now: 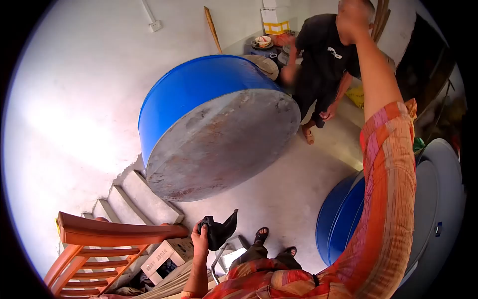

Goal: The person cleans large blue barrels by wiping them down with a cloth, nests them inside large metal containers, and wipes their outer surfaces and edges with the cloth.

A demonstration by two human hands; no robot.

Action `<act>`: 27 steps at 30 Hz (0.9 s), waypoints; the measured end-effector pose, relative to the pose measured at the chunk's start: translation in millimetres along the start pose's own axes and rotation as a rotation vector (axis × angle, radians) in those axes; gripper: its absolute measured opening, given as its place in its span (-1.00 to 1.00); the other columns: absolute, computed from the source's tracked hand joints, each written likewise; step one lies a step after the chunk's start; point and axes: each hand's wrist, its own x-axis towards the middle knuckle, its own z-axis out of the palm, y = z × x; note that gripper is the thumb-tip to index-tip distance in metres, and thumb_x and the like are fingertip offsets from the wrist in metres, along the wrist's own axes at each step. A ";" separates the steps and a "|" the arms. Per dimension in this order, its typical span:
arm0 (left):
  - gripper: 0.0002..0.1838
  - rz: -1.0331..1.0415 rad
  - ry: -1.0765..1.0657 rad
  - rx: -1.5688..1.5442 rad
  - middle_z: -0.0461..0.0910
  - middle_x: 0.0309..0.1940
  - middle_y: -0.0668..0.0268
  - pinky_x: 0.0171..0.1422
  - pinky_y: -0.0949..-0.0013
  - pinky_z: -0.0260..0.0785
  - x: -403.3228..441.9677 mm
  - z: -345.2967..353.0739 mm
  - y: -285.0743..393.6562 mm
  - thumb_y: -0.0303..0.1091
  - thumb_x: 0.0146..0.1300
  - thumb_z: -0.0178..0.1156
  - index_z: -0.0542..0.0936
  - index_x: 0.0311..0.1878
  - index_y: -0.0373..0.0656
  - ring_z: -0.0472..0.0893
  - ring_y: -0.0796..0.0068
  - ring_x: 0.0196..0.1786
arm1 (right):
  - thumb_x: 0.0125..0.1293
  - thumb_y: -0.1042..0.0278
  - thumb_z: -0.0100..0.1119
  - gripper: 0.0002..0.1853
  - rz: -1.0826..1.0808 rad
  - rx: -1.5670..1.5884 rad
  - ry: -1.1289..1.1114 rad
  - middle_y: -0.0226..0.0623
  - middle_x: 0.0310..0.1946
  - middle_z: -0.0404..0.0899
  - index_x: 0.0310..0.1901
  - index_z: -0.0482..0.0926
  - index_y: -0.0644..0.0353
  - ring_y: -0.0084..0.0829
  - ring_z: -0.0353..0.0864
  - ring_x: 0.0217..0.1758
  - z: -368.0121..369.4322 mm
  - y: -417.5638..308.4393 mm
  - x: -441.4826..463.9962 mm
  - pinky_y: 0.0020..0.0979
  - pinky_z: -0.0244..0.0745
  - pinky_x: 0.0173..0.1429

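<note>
Black cloth (219, 233) held in left hand (200, 238), above the floor (269, 207).
Fingers clench the cloth near the wooden chair (114, 230); right hand (352, 24) raised, finger posture cannot be determined. Blue drum (199, 84) lies ahead, grey base facing the wearer.

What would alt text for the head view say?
The wearer's left hand holds a black item, perhaps cloth; the right hand is raised. Ahead, a big blue drum shows its grey end, with a co-worker in black beside it.
</note>
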 end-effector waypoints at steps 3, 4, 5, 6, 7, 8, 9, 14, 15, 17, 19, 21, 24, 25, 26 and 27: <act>-0.71 -0.016 0.048 -0.058 0.58 -0.18 0.31 0.02 0.47 0.37 -6.1 -3.1 -6.6 -0.35 0.30 0.11 0.52 0.02 -0.28 0.51 0.56 -0.13 | 0.15 0.51 -0.07 -0.48 -0.088 0.186 -0.061 0.09 -0.13 0.58 0.22 0.32 0.12 -0.04 0.62 -0.09 -14.8 -47.5 -39.8 -0.17 0.49 -0.05; -0.71 -0.016 0.046 0.018 0.58 -0.18 0.29 0.02 0.46 0.37 -8.6 -6.0 -9.8 -0.35 0.29 0.11 0.52 0.02 -0.29 0.52 0.54 -0.14 | 0.14 0.50 -0.07 -0.45 -0.338 0.075 0.066 0.11 -0.11 0.57 0.24 0.31 0.02 -0.03 0.60 -0.05 23.6 -48.4 -62.9 -0.15 0.47 -0.02; -0.71 -0.026 0.048 0.103 0.59 -0.19 0.27 0.02 0.45 0.38 -14.5 -8.1 -5.4 -0.35 0.29 0.10 0.52 0.02 -0.29 0.52 0.53 -0.15 | 0.14 0.51 -0.05 -0.47 -0.515 0.089 0.065 0.07 -0.08 0.55 0.22 0.33 0.05 -0.04 0.58 -0.03 55.4 -62.4 -94.2 -0.17 0.46 0.01; -0.70 -0.067 0.027 0.083 0.59 -0.20 0.26 0.02 0.43 0.39 -20.3 -7.1 -0.9 -0.34 0.29 0.09 0.51 0.02 -0.30 0.53 0.52 -0.16 | 0.15 0.51 -0.03 -0.49 -0.666 0.172 -0.027 0.03 -0.05 0.54 0.20 0.35 0.08 -0.06 0.57 -0.01 93.1 -78.1 -135.6 -0.19 0.45 0.04; -0.69 -0.111 0.008 0.072 0.59 -0.20 0.24 0.02 0.41 0.39 -26.3 -4.0 9.0 -0.34 0.29 0.09 0.50 0.03 -0.31 0.54 0.50 -0.17 | 0.16 0.51 -0.02 -0.51 -0.784 0.263 -0.147 -0.02 -0.02 0.52 0.19 0.37 0.11 -0.08 0.55 0.01 135.3 -89.4 -184.8 -0.21 0.43 0.06; -0.68 -0.105 0.000 0.071 0.59 -0.20 0.24 0.01 0.41 0.40 -29.4 -0.9 5.8 -0.34 0.29 0.09 0.49 0.04 -0.31 0.55 0.49 -0.17 | 0.16 0.51 0.00 -0.53 -0.867 0.342 -0.271 -0.06 0.00 0.51 0.17 0.39 0.13 -0.10 0.53 0.03 176.0 -95.0 -235.9 -0.23 0.42 0.09; -0.67 -0.094 -0.020 0.077 0.59 -0.20 0.24 0.00 0.40 0.41 -27.4 5.6 2.6 -0.34 0.29 0.08 0.48 0.06 -0.31 0.55 0.49 -0.18 | 0.17 0.52 0.02 -0.55 -0.906 0.421 -0.373 -0.10 0.03 0.49 0.15 0.41 0.16 -0.12 0.51 0.05 208.7 -97.1 -284.9 -0.26 0.41 0.12; -0.66 -0.055 -0.347 0.093 0.58 -0.18 0.19 -0.06 0.41 0.44 -12.7 79.3 43.6 -0.31 0.33 0.01 0.47 0.09 -0.28 0.56 0.48 -0.19 | 0.22 0.40 0.11 -0.63 -0.613 0.694 -0.564 -0.21 0.06 0.47 0.09 0.46 0.16 -0.14 0.50 0.06 230.0 -44.8 -469.2 -0.25 0.42 0.12; -0.66 -0.129 -0.398 -0.049 0.58 -0.18 0.18 -0.08 0.41 0.44 -10.3 100.8 50.3 -0.29 0.34 -0.01 0.47 0.08 -0.28 0.56 0.48 -0.21 | 0.24 0.39 0.10 -0.63 -0.578 0.662 -0.545 -0.22 0.05 0.46 0.11 0.44 0.14 -0.17 0.50 0.06 222.1 -27.8 -489.7 -0.25 0.43 0.09; -0.64 -0.277 -0.639 -0.295 0.58 -0.17 0.17 -0.16 0.44 0.44 -4.2 140.5 58.5 -0.22 0.36 -0.08 0.48 0.07 -0.25 0.56 0.46 -0.26 | 0.26 0.37 0.11 -0.59 -0.429 0.759 -0.542 -0.19 0.02 0.48 0.15 0.40 0.12 -0.17 0.52 0.04 196.1 5.8 -519.6 -0.25 0.45 0.07; -0.61 -0.388 -0.856 -0.259 0.59 -0.14 0.20 -0.13 0.42 0.42 -7.3 181.0 61.5 -0.17 0.37 -0.14 0.48 0.06 -0.23 0.55 0.44 -0.23 | 0.27 0.37 0.11 -0.55 -0.210 0.805 -0.417 -0.15 0.06 0.44 0.20 0.35 0.10 -0.16 0.49 0.09 178.8 32.0 -535.2 -0.25 0.43 0.11; -0.53 -0.564 -0.878 -0.363 0.58 -0.17 0.26 -0.12 0.36 0.42 -31.9 226.5 58.4 0.01 0.28 -0.07 0.51 0.03 -0.17 0.53 0.39 -0.21 | 0.28 0.36 0.11 -0.51 -0.036 0.864 -0.298 -0.12 0.11 0.41 0.25 0.30 0.08 -0.15 0.46 0.14 170.6 50.2 -559.7 -0.25 0.40 0.15; -0.59 -0.782 -0.962 -0.403 0.58 -0.15 0.28 0.02 0.26 0.42 -94.6 269.6 67.8 -0.06 0.32 -0.09 0.51 0.00 -0.16 0.55 0.34 -0.07 | 0.32 0.14 0.13 -0.30 0.117 1.184 0.024 0.07 0.28 0.15 0.39 0.05 0.13 -0.09 0.20 0.34 168.3 61.1 -594.0 -0.28 0.28 0.29; -0.62 -0.804 -1.014 -0.360 0.58 -0.16 0.29 0.04 0.23 0.42 -126.5 274.8 73.2 -0.10 0.33 -0.08 0.51 0.00 -0.16 0.55 0.34 -0.04 | 0.32 0.14 0.13 -0.30 0.149 1.195 0.079 0.07 0.28 0.15 0.39 0.05 0.13 -0.09 0.20 0.34 172.9 61.7 -609.2 -0.28 0.28 0.29; -0.62 -0.711 -1.158 -0.316 0.53 -0.07 0.30 0.10 0.29 0.39 -158.7 272.2 60.6 -0.12 0.36 -0.10 0.46 0.06 -0.17 0.53 0.38 -0.01 | 0.32 0.15 0.13 -0.29 0.169 1.312 0.202 0.05 0.29 0.15 0.40 0.04 0.13 -0.13 0.20 0.34 182.2 64.5 -628.3 -0.31 0.28 0.29; -0.62 -0.617 -1.305 -0.279 0.48 0.02 0.31 0.16 0.34 0.36 -185.1 269.4 49.9 -0.15 0.39 -0.12 0.41 0.13 -0.17 0.51 0.41 0.03 | 0.33 0.15 0.13 -0.29 0.183 1.419 0.333 0.02 0.29 0.14 0.40 0.03 0.13 -0.18 0.21 0.34 186.8 65.6 -642.3 -0.34 0.27 0.29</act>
